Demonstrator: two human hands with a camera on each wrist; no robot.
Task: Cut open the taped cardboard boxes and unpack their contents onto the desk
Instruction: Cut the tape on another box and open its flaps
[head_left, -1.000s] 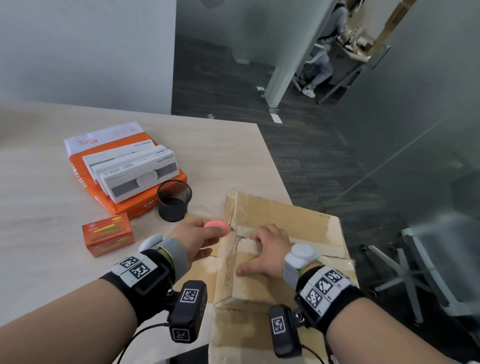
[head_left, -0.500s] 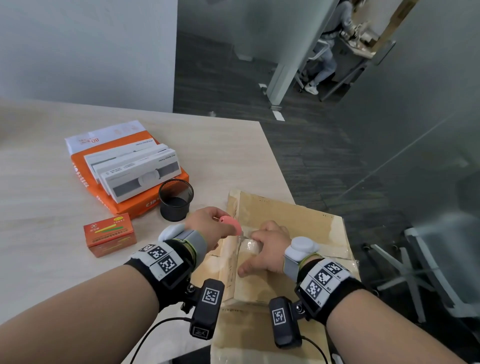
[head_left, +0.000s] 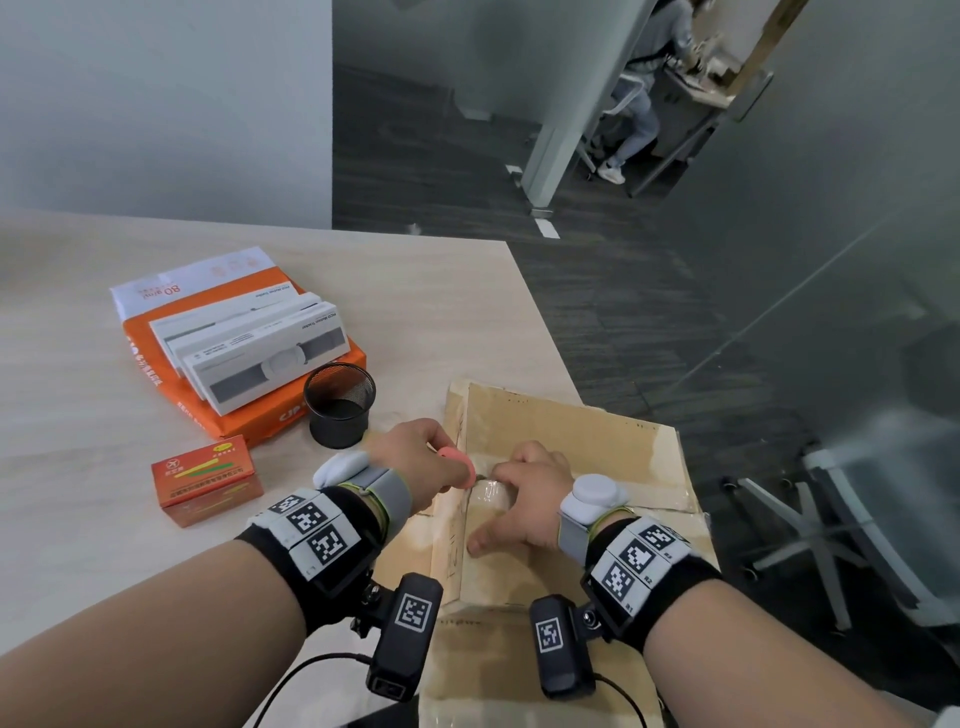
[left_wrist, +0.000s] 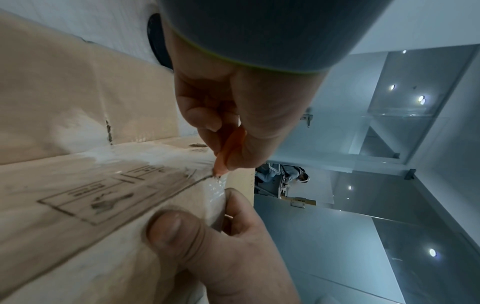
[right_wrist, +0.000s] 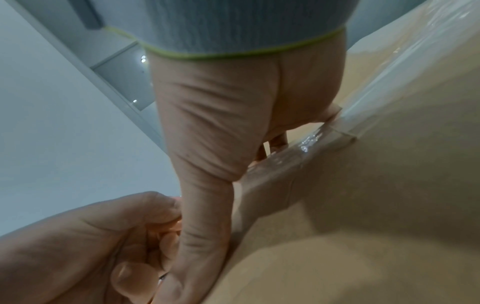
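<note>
A taped cardboard box (head_left: 571, 441) lies at the desk's right front corner, with another cardboard surface (head_left: 493, 670) below it. My left hand (head_left: 415, 462) pinches a small pink cutter (head_left: 458, 461). The cutter's tip (left_wrist: 217, 173) touches the clear tape at the box's upper edge. My right hand (head_left: 524, 499) grips that taped edge just right of the cutter, with its thumb (left_wrist: 176, 232) pressed on the printed side face (left_wrist: 78, 195). In the right wrist view my right hand (right_wrist: 207, 144) covers the tape seam and my left hand (right_wrist: 91, 236) is close beside it.
On the wooden desk (head_left: 78, 364) lie an orange paper ream (head_left: 156, 358) with several white boxes (head_left: 260, 353) stacked on it, a black mesh cup (head_left: 338, 397) and a small orange carton (head_left: 208, 480). A chair base (head_left: 810, 525) stands right of the desk.
My left hand has brought the cutter to the right, up against my right hand's fingers at the taped edge. My right hand has stayed on the box.
</note>
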